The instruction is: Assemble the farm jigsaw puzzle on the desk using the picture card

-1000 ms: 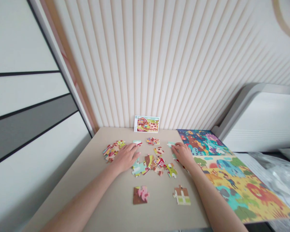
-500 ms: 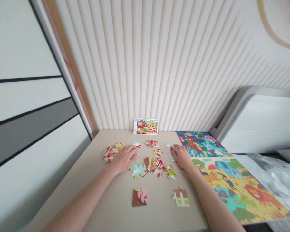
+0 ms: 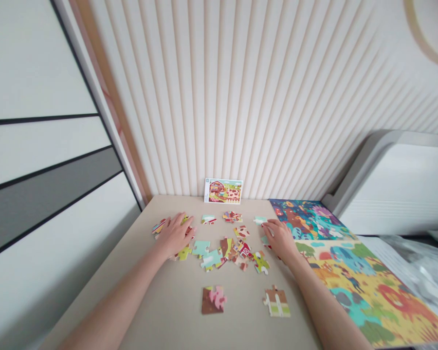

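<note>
1. a slatted wall runs behind the table. a panelled door stands to the left, and a white cabinet stands to the right.
2. a beige table meets the wall along its far edge.
3. a large colourful puzzle board lies flat along the right side of the table.
4. a picture card showing a red barn and a spotted cow stands against the wall at the table's far edge.
5. left hand: palm down, fingers spread, resting on a heap of puzzle pieces. the hand hides most of the heap.
6. right hand: fingers curved and close together, just beside a pale green piece. whether they pinch anything cannot be told.
7. a loose cluster of pieces lies between the hands.
8. a brown and pink piece and a brown and green piece lie apart, nearer the person.
</note>
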A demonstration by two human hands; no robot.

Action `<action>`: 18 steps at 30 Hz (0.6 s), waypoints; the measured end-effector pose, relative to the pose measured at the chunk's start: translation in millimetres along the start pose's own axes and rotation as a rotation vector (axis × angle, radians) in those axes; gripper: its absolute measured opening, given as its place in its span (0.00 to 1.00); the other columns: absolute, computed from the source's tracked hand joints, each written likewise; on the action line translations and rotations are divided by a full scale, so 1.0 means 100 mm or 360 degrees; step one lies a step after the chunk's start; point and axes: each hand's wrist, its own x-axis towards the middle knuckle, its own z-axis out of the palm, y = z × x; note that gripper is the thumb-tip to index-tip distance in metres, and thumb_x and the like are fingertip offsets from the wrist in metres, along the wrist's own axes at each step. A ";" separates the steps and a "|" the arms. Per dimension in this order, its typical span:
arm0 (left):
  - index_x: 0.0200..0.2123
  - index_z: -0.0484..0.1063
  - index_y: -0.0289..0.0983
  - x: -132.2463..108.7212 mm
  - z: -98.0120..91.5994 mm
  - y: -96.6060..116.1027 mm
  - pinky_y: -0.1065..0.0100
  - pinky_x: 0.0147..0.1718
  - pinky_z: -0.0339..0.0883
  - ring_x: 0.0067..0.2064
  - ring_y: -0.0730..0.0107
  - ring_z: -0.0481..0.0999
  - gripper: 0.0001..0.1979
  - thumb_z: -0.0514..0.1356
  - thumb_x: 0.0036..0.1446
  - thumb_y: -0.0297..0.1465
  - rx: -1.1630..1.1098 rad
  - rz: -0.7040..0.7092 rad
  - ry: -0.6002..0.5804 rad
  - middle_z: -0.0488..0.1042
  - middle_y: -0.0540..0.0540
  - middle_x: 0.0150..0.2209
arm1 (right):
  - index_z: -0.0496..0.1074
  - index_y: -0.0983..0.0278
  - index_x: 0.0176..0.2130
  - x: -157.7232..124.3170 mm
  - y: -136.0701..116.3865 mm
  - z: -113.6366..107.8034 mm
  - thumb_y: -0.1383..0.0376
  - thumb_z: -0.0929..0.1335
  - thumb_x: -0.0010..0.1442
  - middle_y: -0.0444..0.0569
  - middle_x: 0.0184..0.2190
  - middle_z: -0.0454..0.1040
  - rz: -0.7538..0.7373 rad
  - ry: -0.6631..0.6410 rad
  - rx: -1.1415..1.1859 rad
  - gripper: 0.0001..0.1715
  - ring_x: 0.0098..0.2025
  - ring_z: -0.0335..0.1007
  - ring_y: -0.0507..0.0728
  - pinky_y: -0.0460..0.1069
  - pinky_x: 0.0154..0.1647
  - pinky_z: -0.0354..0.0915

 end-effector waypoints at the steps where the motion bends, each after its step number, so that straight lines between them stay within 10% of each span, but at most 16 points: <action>1: 0.61 0.68 0.44 0.02 0.01 -0.04 0.40 0.61 0.50 0.65 0.45 0.61 0.23 0.49 0.68 0.43 -0.0018 0.0004 -0.0013 0.64 0.36 0.64 | 0.78 0.58 0.48 -0.01 -0.01 0.00 0.59 0.60 0.69 0.53 0.52 0.75 -0.0015 0.0000 0.0015 0.20 0.52 0.70 0.61 0.54 0.56 0.61; 18: 0.65 0.63 0.44 0.04 -0.07 -0.13 0.41 0.65 0.42 0.69 0.43 0.54 0.39 0.52 0.58 0.60 -0.0037 0.0057 -0.0229 0.57 0.37 0.68 | 0.74 0.63 0.56 0.39 -0.58 -0.05 0.54 0.63 0.68 0.58 0.53 0.75 -0.0180 -0.0428 -0.0082 0.24 0.56 0.68 0.62 0.51 0.59 0.57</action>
